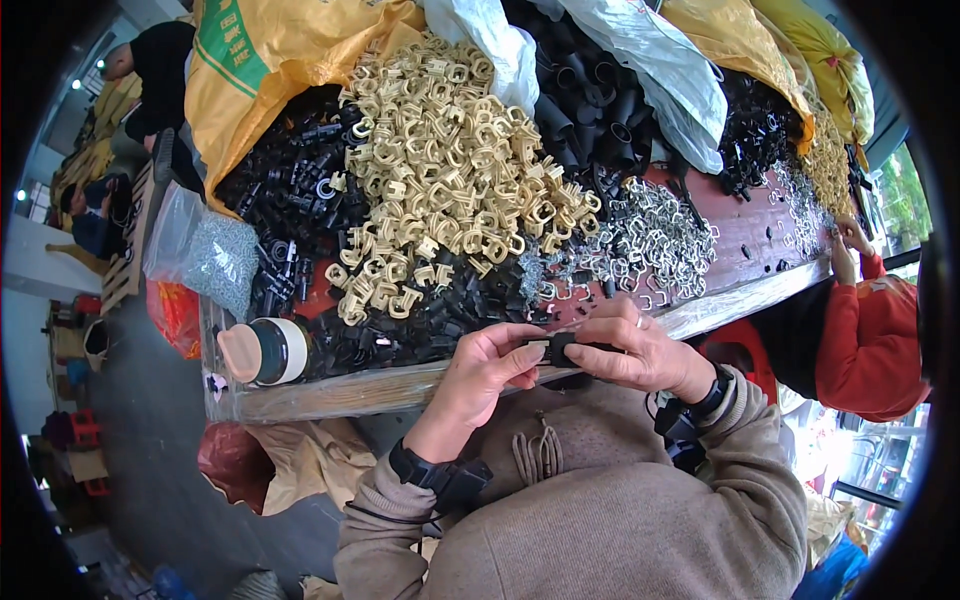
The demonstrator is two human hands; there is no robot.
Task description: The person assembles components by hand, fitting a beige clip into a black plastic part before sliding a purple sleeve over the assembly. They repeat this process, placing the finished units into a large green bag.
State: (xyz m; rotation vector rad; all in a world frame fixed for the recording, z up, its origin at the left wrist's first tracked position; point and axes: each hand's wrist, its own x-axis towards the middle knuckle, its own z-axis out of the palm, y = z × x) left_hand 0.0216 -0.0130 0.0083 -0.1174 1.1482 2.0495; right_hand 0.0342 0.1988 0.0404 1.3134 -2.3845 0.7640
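Observation:
My left hand (pixel 478 378) and my right hand (pixel 642 350) meet just over the table's front edge. Between their fingertips they hold a small black plastic part (pixel 563 350), whose exact kind I cannot make out. Its far side is partly covered by my right fingers. Beyond my hands lies a layer of small black plastic pieces (pixel 400 338). Bent metal clips (pixel 655 245) are heaped a little farther off, with a small pile of screws (pixel 535 275) beside them. A large heap of cream plastic rings (pixel 440 160) fills the middle of the table.
A bottle (pixel 264 352) lies at the left corner, near a clear bag of small metal pieces (pixel 220 262). Yellow sacks (pixel 270 60) and black tubes (pixel 600 110) stand at the back. On the right a person in a red sleeve (pixel 845 340) works at the same table.

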